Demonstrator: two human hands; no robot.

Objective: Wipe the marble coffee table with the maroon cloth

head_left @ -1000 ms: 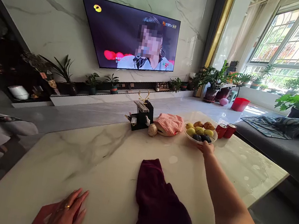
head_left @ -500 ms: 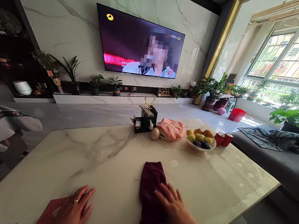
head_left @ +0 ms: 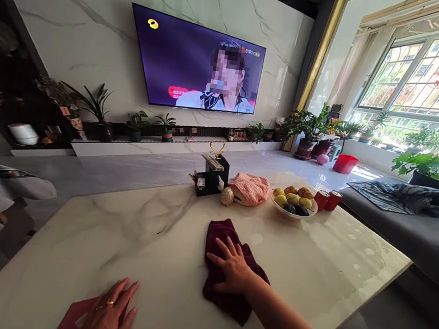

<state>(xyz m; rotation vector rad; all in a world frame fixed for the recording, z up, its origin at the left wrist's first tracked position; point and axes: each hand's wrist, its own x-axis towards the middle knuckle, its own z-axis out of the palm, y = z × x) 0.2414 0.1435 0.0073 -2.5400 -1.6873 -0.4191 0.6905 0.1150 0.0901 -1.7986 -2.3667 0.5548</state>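
A dark purple cloth (head_left: 219,233) lies flat and a little crumpled on the marble-topped table (head_left: 171,267). My right hand (head_left: 233,268) rests on it with the fingers spread, pressing on its middle. At the lower left my left hand (head_left: 111,310) lies on the table with the fingers stretched out and a gold ring on one of them. Under its palm is a flat reddish-brown piece (head_left: 70,318); its kind I cannot make out.
Along the table's far side stand a black organizer box (head_left: 213,177), a round ornament (head_left: 227,196), a pink cloth cover (head_left: 251,188), a white bowl (head_left: 293,215) of fruit and two red cans (head_left: 327,200). A grey sofa (head_left: 391,228) runs along the right.
My right hand has moved forward and slightly left, pushing the cloth away from me; the cloth's near end has come into view. My left hand stays nearly in place.
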